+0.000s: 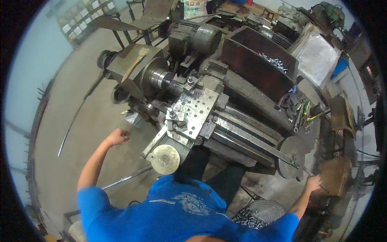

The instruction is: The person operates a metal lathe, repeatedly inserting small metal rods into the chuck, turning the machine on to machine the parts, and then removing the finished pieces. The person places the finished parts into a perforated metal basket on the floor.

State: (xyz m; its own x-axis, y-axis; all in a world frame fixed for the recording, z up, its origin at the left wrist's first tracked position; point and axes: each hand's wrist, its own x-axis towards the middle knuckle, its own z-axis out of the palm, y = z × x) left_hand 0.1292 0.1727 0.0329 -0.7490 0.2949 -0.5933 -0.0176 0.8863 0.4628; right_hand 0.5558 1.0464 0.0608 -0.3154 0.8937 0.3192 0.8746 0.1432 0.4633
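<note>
Right hand (pixel 313 183): grip clasping lever rod (pixel 308 172); overpulling possibly ramming tool plate (pixel 198 105) into chuck (pixel 160 78). Left hand (pixel 117 137): hovering, grip closure unclear.

A bright blue shirt (pixel 161 226) filled the bottom centre of the frame. Its left sleeve (pixel 93 199), at lower left, and right sleeve (pixel 287 228), at lower right, were short and the same blue. The front bore a pale, finely detailed print (pixel 192 204) at bottom centre, with a narrow pale line (pixel 162 201) to its left. Dark trousers (pixel 225 181) showed above the hem near mid-frame. The forearms, left hand (pixel 117 137) and right hand (pixel 313 183) were bare.
</note>
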